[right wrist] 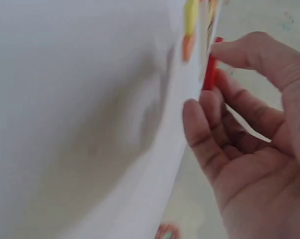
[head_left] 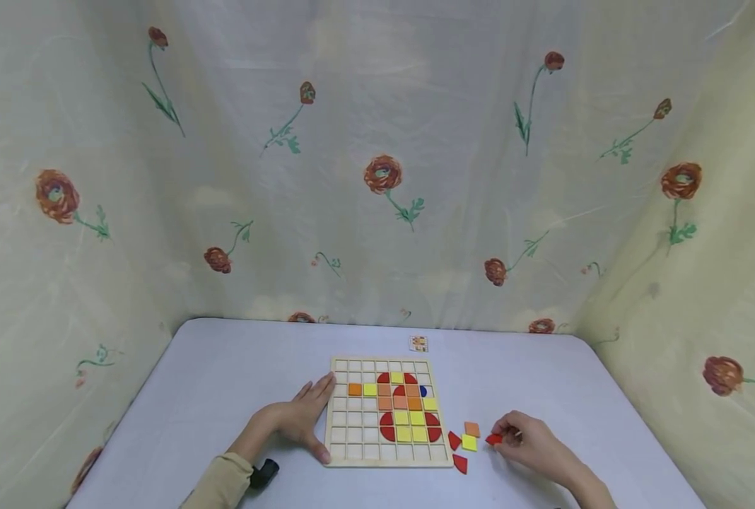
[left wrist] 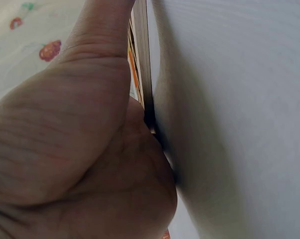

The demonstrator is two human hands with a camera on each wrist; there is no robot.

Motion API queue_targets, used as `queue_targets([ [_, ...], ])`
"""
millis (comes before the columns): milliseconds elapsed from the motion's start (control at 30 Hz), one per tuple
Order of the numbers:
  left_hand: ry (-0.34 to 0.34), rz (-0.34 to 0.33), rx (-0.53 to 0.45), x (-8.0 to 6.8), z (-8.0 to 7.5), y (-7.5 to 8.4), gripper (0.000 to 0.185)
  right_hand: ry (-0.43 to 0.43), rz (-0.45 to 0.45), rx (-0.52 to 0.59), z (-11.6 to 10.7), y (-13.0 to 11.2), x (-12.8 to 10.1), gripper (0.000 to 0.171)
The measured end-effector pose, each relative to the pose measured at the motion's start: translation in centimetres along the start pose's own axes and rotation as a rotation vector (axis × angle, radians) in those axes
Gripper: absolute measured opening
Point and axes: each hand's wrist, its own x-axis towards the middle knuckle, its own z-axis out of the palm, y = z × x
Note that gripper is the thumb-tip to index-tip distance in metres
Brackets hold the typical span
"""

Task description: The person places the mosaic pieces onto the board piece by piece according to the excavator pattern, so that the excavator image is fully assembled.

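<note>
A square wooden grid board (head_left: 355, 452) lies on the table, several of its cells filled with red, yellow, orange and blue pieces. My left hand (head_left: 301, 418) rests at the board's left edge, fingers straight and thumb spread toward the near corner; its palm fills much of the left wrist view. To the right of the board, my right hand (head_left: 530, 442) pinches a red quarter-circle tile (right wrist: 210, 69) between thumb and fingers. Between that hand and the board lie an orange tile (head_left: 472, 429), a yellow tile (head_left: 469, 443) and two red tiles, one of them a lower red tile (head_left: 460, 464).
A small printed card (head_left: 418, 343) lies beyond the board's far edge. The white-covered table (head_left: 237, 367) meets a flowered curtain (head_left: 384, 268) at the back and sides. A black strap device (head_left: 264, 474) sits at my left wrist.
</note>
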Motion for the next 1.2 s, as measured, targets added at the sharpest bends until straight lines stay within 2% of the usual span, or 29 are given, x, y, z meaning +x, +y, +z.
queue_targets([
  [200,0.006,-0.015,0.002,0.2,0.1,0.0,0.142,0.016,-0.022,0.028,1.4,-4.3,3.7,0.021],
  [333,0.007,-0.016,0.013,0.1,0.1,-0.2,0.143,-0.021,-0.053,0.027,3.0,-7.4,7.2,0.022],
  [500,-0.001,0.006,0.014,-0.1,-0.1,-0.3,0.142,-0.075,-0.161,0.02,5.6,-10.9,11.4,0.022],
  [700,0.004,0.045,0.037,-0.1,-0.1,-0.5,0.141,-0.106,-0.303,-0.05,9.1,-13.8,15.5,0.015],
  [933,0.01,0.069,0.039,-0.1,-0.2,-0.5,0.139,-0.133,-0.264,-0.055,11.3,-15.5,17.9,0.016],
  [1067,0.01,0.079,0.04,-0.1,-0.2,-0.5,0.137,-0.144,-0.269,-0.084,12.0,-15.8,18.5,0.014],
  [1200,0.004,0.077,0.042,-0.2,-0.2,-0.6,0.137,-0.163,-0.239,-0.067,12.3,-15.9,18.8,0.012],
])
